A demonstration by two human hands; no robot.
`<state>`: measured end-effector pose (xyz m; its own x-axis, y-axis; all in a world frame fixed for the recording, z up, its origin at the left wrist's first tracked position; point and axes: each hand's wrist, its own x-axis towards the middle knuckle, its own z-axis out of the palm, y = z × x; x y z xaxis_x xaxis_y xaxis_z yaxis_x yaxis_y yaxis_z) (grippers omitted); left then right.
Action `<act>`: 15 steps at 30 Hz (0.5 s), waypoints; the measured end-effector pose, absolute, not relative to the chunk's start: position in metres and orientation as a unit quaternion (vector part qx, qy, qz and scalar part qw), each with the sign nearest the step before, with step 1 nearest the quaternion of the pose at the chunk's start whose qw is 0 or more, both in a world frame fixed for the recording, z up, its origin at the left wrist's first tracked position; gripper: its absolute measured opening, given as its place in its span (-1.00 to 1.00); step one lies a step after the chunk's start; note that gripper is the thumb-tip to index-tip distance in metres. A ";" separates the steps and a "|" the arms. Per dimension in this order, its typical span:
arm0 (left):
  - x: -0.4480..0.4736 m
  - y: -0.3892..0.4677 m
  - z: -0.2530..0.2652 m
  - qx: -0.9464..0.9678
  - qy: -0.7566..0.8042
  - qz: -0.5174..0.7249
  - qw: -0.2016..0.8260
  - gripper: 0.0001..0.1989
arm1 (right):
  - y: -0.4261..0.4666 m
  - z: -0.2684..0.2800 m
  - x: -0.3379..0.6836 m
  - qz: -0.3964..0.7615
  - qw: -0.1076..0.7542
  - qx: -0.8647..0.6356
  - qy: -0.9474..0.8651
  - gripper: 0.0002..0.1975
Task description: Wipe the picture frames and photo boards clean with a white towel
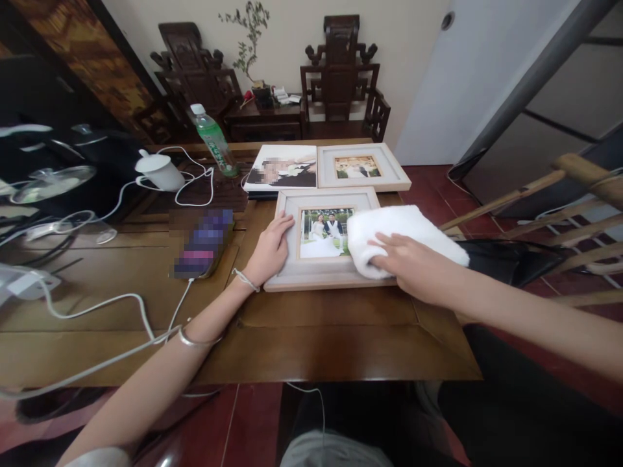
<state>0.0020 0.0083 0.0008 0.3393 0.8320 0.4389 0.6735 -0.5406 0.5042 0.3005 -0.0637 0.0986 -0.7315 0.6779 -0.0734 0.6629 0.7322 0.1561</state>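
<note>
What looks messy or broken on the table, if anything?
The white cables look messy: they loop untidily over the table near the phone and white cup. I see no spill, and the picture frame beneath the left hand looks whole where the white cloth leaves it uncovered.

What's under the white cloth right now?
The white cloth, held by the right hand, lies over the right part of the nearest picture frame. Most of its photo shows; the covered part of the frame, and anything else beneath the cloth, is hidden.
</note>
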 end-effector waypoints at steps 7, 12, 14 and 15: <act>0.001 0.008 0.000 0.833 0.468 0.274 0.109 -0.49 | -0.094 0.114 0.284 -0.039 0.090 0.408 0.908 -0.51; 0.002 0.007 0.003 0.838 0.457 0.275 0.115 -0.52 | -0.040 0.102 0.285 0.008 0.071 0.448 0.891 -0.41; 0.002 0.007 0.004 0.838 0.456 0.277 0.117 -0.52 | -0.007 0.097 0.288 0.057 0.051 0.449 0.890 -0.38; 0.002 0.006 0.004 0.837 0.456 0.277 0.117 -0.52 | 0.009 0.096 0.289 0.086 0.034 0.445 0.891 -0.36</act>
<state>0.0023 0.0063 0.0038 0.4304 0.8290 0.3570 0.6989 -0.5564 0.4495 0.2887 0.0085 0.0955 -0.6024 0.7981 0.0148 0.7862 0.5900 0.1836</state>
